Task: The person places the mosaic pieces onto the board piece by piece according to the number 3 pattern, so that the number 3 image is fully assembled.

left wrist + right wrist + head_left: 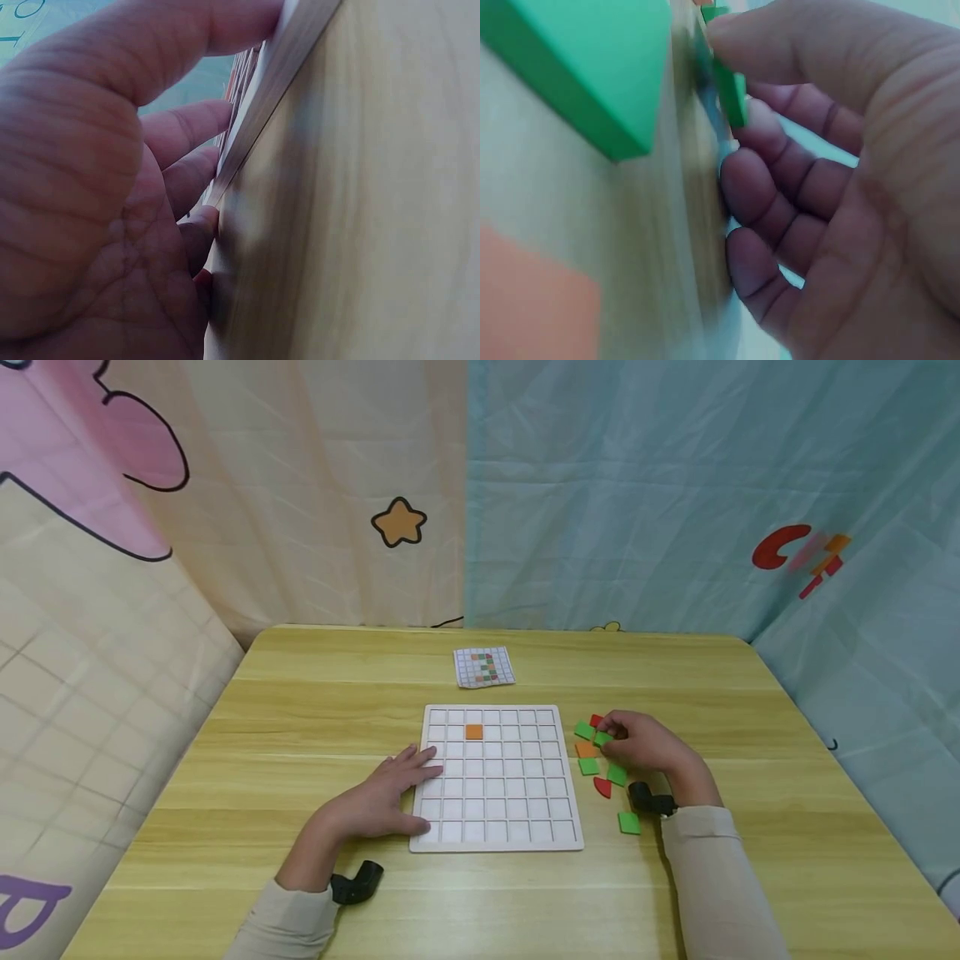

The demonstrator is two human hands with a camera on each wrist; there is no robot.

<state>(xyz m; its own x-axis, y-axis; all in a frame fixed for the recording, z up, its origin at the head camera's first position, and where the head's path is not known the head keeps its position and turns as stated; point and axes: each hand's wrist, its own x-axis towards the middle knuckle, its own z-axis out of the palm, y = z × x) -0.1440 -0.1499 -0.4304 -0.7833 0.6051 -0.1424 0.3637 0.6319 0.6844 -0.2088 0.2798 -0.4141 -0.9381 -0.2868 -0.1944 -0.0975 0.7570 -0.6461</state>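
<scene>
A white gridded board [517, 787] lies in front of me, with one orange square tile [474, 732] in a cell of its second row. My left hand [378, 797] rests on the board's left edge, fingers spread and thumb near the lower corner. In the left wrist view the thumb and fingertips touch the board's rim [262, 97]. To the board's right, my right hand [651, 747] pinches a green square tile [731, 94] between thumb and fingers, close over the table. Around it lie more green tiles [588, 767], an orange tile [584, 749] and a red quarter-round tile [603, 787].
Behind the board is a small printed card [484, 667] showing a grid with coloured cells. Another green tile [629, 823] lies apart, nearer me beside the right wrist. A red tile [596, 720] shows partly beyond the right fingertips. Printed curtains [600, 527] hang behind the wooden table.
</scene>
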